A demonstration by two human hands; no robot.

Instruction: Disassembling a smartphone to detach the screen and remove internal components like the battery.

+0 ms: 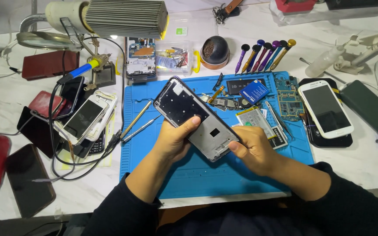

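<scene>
so from my head cam i'm looking down at the desk (5,94), and both my hands are clamped on an opened phone frame (195,118), held tilted just above the middle of the blue work mat (206,175). my left hand (173,140) grips its lower left edge with the thumb pressed on the inner plate, and my right hand (252,150) pinches the bottom right corner, fingers closed around it. the frame's inside faces up, dark at the top, silvery lower down. on the mat's far right part there's a green circuit board (288,102), a battery (261,122) just beside my right hand, and a small blue packet (253,91) near the top edge. two thin metal tools (137,122) lie by the mat's left edge. off the mat's right edge sits a white phone (325,109), and a row of purple and blue screwdrivers (263,54) stands past the top edge. a pile of old phones (82,120) sits on the desk's left side.
</scene>
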